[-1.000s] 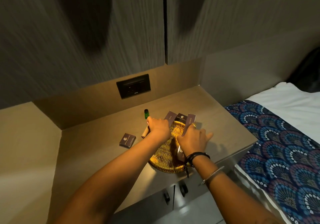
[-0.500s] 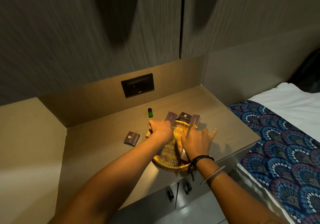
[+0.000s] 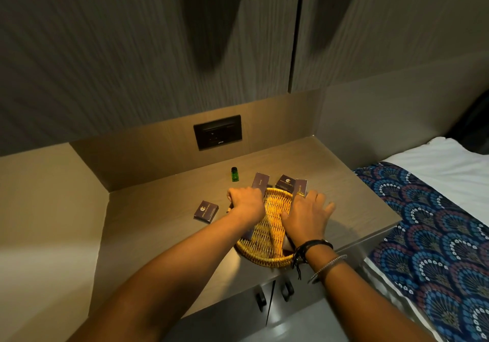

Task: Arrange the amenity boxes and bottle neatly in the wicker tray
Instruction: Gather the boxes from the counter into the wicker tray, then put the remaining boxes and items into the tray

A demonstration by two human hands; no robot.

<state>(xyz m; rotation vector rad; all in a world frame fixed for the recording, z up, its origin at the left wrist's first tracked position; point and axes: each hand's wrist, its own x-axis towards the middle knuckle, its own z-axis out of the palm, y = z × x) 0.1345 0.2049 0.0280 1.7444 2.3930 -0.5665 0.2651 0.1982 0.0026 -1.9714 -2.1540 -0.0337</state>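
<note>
The round wicker tray (image 3: 267, 235) sits near the counter's front edge. My left hand (image 3: 246, 201) is closed in a fist over its left rim, and a tan end (image 3: 228, 211) pokes out below the fist. My right hand (image 3: 307, 217) lies flat across the tray's right side with its fingers spread, partly covering a pale item (image 3: 287, 244). Three dark purple amenity boxes (image 3: 260, 182) (image 3: 285, 182) (image 3: 302, 186) lean at the far rim. Another purple box (image 3: 206, 211) lies on the counter to the left. The small green bottle (image 3: 234, 174) stands upright behind my left hand.
A black socket plate (image 3: 217, 132) is set in the back panel. Wood walls close the counter (image 3: 148, 222) at the back and left. Cabinet doors with dark handles (image 3: 287, 287) are below the front edge. A bed with a patterned blue runner (image 3: 436, 235) lies to the right.
Both hands stay at the tray, the left fist on the left rim and the right hand flat. The right fingers have spread a little wider. The view has shifted slightly.
</note>
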